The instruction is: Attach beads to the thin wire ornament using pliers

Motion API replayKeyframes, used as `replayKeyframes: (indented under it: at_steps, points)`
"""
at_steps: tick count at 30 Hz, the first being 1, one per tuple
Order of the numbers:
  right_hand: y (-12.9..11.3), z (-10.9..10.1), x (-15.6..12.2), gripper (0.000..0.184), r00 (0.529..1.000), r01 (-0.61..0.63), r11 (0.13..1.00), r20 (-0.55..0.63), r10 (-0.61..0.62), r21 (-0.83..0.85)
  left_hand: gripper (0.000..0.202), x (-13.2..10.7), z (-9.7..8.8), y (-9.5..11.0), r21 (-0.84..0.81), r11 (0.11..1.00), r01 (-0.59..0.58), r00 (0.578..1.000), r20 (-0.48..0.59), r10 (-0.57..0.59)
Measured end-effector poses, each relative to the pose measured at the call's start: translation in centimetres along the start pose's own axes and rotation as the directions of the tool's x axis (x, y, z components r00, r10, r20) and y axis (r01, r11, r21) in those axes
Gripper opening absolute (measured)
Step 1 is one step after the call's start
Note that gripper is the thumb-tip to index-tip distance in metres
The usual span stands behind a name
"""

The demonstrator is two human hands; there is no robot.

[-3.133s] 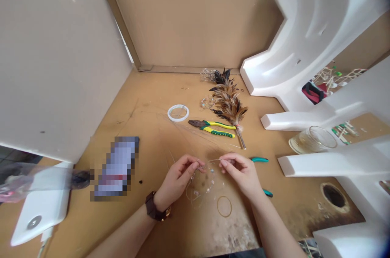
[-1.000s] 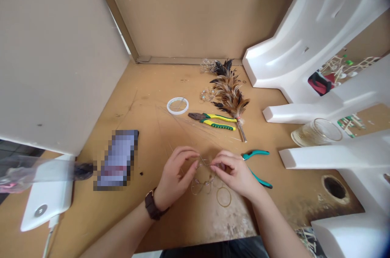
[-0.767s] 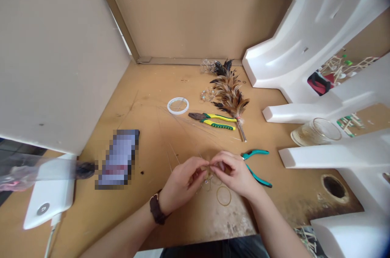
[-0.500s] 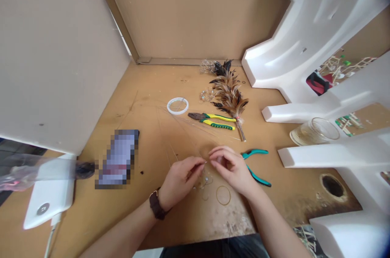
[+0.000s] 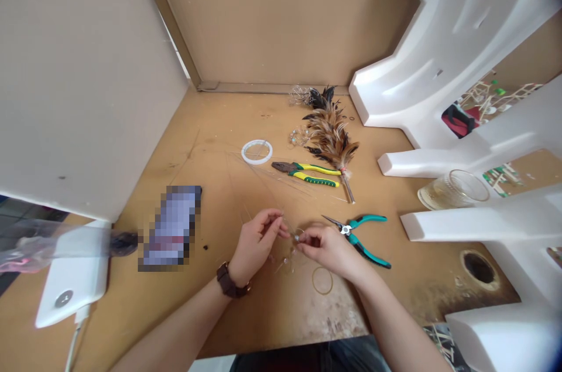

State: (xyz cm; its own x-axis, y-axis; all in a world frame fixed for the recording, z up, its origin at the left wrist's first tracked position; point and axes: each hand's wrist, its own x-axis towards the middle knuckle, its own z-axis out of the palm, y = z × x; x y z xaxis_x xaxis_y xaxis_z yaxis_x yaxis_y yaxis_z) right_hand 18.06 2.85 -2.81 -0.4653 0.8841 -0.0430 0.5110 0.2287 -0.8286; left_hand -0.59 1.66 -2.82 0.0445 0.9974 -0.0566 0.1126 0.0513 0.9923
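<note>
My left hand (image 5: 260,241) pinches thin wire (image 5: 284,218) between thumb and fingertips, just above the table. Close beside it, my right hand (image 5: 327,248) is closed on a small pale bead (image 5: 297,238) with fine wire looping round it. More thin wire with beads (image 5: 287,263) hangs or lies below the hands; which of the two I cannot tell. A thin gold ring (image 5: 322,280) lies nearer me. Right of my right hand rest teal-handled needle-nose pliers (image 5: 351,231), jaws closed and handles spread.
Beyond my hands lie yellow-green pliers (image 5: 302,173), loose straight wires, a white ring (image 5: 257,152), and a bundle of brown feathers (image 5: 329,132) beside wire coils (image 5: 300,136). A phone (image 5: 171,228) is at left. White moulded supports (image 5: 439,225) and a glass (image 5: 452,190) stand right.
My left hand has risen slightly and turned up. My right hand has shifted down and now grips the bead with its wire, uncovering the teal pliers' jaws.
</note>
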Motion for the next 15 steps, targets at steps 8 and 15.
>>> replayKeyframes:
  at_steps: [8, 15]
  points:
    - [0.32, -0.07, 0.38, 0.016, 0.974, -0.205, 0.949, -0.042, 0.221, 0.240, 0.019, -0.20, 0.10, -0.07, 0.010, 0.995, -0.097, 0.994, 0.061, 0.096]
    - [-0.21, -0.21, 0.42, 0.012, 0.981, -0.108, 0.974, -0.138, 0.137, 0.199, 0.021, -0.32, -0.09, 0.13, 0.191, 0.966, -0.173, 0.976, 0.163, 0.142]
